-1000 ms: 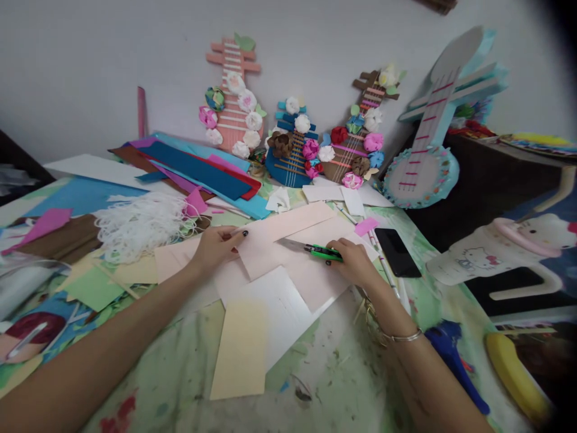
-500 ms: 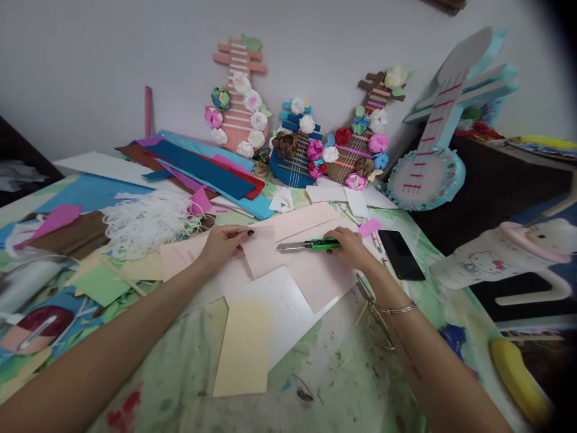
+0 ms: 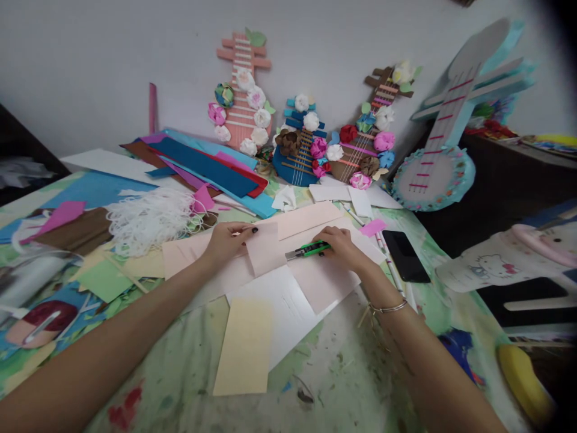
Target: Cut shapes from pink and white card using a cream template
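My left hand [image 3: 226, 243] pinches the upper left edge of a small pale pink paper piece [image 3: 267, 254] between thumb and fingers. In my right hand [image 3: 341, 243] is a green and black box cutter [image 3: 308, 249], its blade pointing left, over the larger pink sheets. Under both hands spread these pink sheets [image 3: 322, 282], one with a strip [image 3: 311, 218] along its far side. A white board [image 3: 288, 328] shows below them, and a cream paper rectangle [image 3: 243, 349] lies on it, nearer me.
Tangled white string [image 3: 148, 222] and paper scraps crowd the left. Coloured sheets [image 3: 202, 165] are stacked behind. Flower-covered paper lutes [image 3: 297, 150] lean on the wall. A phone [image 3: 406, 256], a tumbler [image 3: 491, 264] and a yellow object [image 3: 525, 382] are at right.
The box cutter has tilted and shifted slightly right, and less of its blade shows. My left hand stays on the pink piece. The whole view has moved a little.
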A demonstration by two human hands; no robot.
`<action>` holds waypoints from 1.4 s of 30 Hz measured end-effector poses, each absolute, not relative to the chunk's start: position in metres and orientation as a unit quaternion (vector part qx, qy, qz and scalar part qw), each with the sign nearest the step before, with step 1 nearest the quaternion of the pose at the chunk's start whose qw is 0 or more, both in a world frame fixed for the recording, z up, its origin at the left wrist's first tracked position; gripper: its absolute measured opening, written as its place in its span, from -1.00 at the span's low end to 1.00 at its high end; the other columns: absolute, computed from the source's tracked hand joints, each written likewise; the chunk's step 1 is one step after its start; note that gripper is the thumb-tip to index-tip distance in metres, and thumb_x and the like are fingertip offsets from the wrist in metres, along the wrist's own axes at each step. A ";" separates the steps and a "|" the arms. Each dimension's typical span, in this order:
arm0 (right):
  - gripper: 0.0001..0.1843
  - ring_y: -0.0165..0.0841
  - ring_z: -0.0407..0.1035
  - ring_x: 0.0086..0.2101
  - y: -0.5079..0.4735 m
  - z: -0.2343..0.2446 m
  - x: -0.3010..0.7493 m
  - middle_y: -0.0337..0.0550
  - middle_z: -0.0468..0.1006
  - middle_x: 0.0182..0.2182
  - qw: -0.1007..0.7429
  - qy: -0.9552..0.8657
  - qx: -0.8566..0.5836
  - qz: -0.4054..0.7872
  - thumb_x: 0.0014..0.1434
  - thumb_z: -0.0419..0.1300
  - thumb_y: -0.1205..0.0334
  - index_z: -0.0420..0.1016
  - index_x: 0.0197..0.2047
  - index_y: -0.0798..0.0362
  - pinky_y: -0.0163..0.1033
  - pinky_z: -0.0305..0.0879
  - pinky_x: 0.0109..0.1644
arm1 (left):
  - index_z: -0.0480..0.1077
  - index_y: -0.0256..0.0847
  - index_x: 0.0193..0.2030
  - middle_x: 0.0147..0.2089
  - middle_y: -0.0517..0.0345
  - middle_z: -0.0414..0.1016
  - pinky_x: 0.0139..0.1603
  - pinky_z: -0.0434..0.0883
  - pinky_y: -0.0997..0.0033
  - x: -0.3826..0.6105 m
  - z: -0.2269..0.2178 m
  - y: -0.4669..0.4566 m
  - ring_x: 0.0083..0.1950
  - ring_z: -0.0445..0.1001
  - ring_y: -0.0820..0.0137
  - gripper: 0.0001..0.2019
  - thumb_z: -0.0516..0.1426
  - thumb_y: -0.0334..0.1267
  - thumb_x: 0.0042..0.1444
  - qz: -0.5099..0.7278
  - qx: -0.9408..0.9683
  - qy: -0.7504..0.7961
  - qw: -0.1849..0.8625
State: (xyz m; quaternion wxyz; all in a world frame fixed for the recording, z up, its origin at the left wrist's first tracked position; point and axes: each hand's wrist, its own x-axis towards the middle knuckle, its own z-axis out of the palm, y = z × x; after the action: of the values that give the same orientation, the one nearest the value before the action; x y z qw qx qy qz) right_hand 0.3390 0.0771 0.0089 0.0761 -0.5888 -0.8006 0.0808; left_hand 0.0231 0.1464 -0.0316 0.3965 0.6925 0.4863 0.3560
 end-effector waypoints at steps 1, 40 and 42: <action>-0.54 -0.18 0.35 -0.03 0.078 0.010 0.338 -0.08 0.52 -0.08 0.074 -0.804 -0.585 0.080 0.01 0.17 0.56 0.54 -0.05 -0.02 -0.08 0.02 0.05 | 0.40 -0.26 0.09 0.08 0.01 0.46 -0.03 0.52 0.14 0.021 -0.033 0.147 -0.01 0.51 0.25 -0.68 0.17 -0.12 0.30 0.357 0.705 0.486 0.373; -0.41 -0.20 0.35 -0.02 0.087 -0.016 0.352 -0.14 0.55 -0.11 0.166 -0.799 -0.574 0.060 0.12 0.11 0.61 0.62 0.00 -0.24 0.14 -0.12 0.24 | 0.43 -0.17 -0.16 0.40 -0.10 0.21 0.44 0.02 -0.12 0.063 -0.027 0.161 0.49 -0.03 0.09 -0.77 -0.02 -0.16 0.35 0.149 0.956 0.189 0.170; -0.41 -0.20 0.35 -0.01 0.086 -0.017 0.351 -0.14 0.55 -0.10 0.169 -0.795 -0.580 0.059 0.13 0.09 0.61 0.62 0.00 -0.24 0.18 -0.14 0.26 | 0.43 -0.17 -0.20 0.38 -0.12 0.22 0.42 0.05 -0.13 0.062 -0.024 0.163 0.46 0.03 0.06 -0.79 0.04 -0.14 0.31 0.144 0.955 0.182 0.187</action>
State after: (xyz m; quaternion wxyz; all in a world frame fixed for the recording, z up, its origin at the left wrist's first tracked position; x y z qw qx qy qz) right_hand 0.3507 0.0857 -0.0169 0.1694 -0.5798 -0.7948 0.0594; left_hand 0.0621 0.1632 -0.0238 0.1867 0.9546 0.1819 0.1443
